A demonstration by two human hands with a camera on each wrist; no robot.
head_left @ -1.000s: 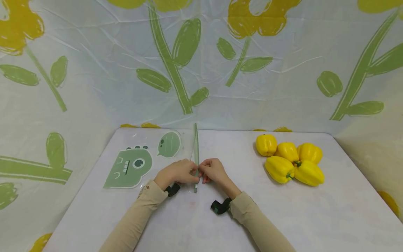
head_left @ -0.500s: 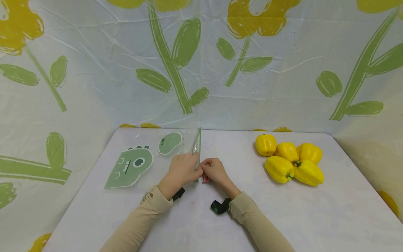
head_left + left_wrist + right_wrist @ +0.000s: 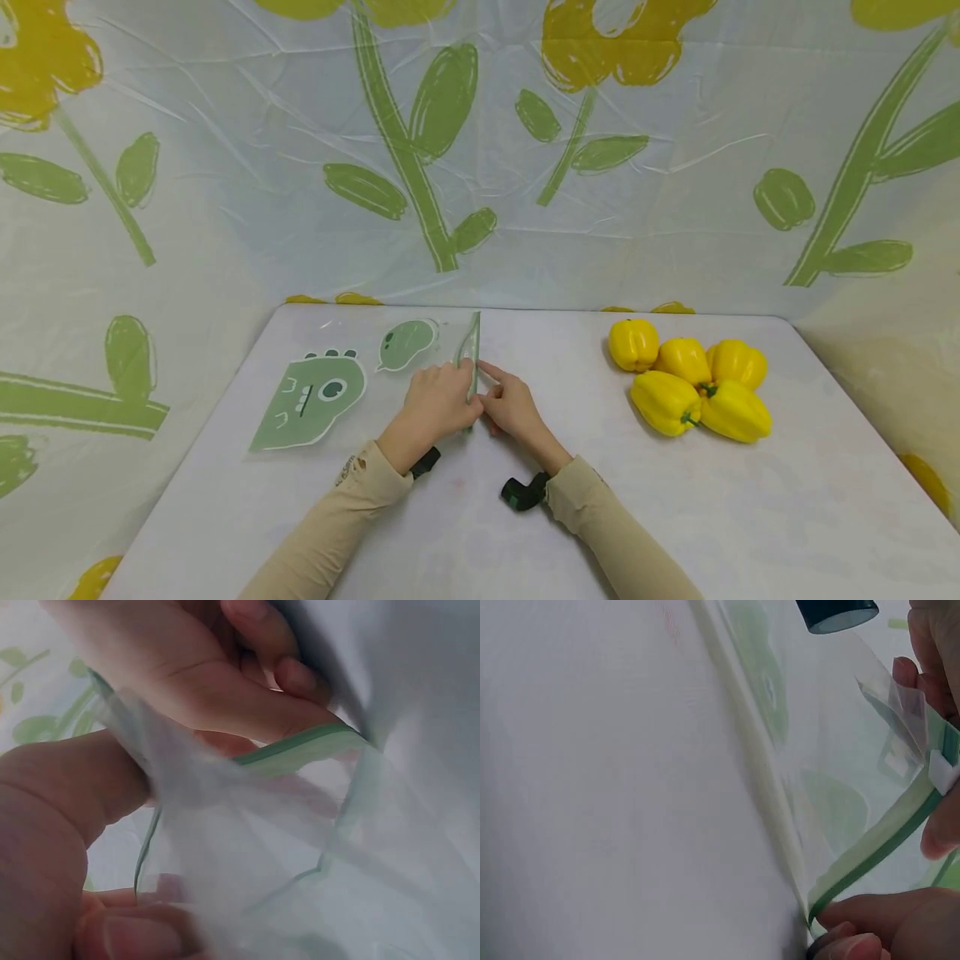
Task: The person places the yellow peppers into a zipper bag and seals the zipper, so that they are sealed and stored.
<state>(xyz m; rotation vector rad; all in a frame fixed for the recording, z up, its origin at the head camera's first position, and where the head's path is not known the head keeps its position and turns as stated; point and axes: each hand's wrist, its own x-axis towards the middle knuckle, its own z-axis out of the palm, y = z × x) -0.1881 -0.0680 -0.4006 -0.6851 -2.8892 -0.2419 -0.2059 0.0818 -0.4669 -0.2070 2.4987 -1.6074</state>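
Observation:
A clear zip bag (image 3: 401, 392) with a green dinosaur print lies on its side at the table's left-centre, its mouth facing right. My left hand (image 3: 438, 404) grips the bag's mouth from the left, thumb on one side of the film (image 3: 225, 847) and fingers on the other. In the right wrist view a white slider (image 3: 943, 772) sits on the green zip strip (image 3: 885, 847) by the left hand. My right hand (image 3: 517, 408) pinches the near corner of the mouth, its index finger stretched along the opening. The mouth gapes between the hands.
Several yellow bell peppers (image 3: 697, 383) lie bunched at the right of the white table (image 3: 600, 517). Dark wrist cameras show under both wrists, the right one (image 3: 523, 493) close to the tabletop. A flower-printed cloth (image 3: 495, 150) hangs behind and at the sides.
The left hand has turned over and shifted up and right along the bag's mouth, which now bows apart. The right index finger has straightened upward. The peppers have not moved.

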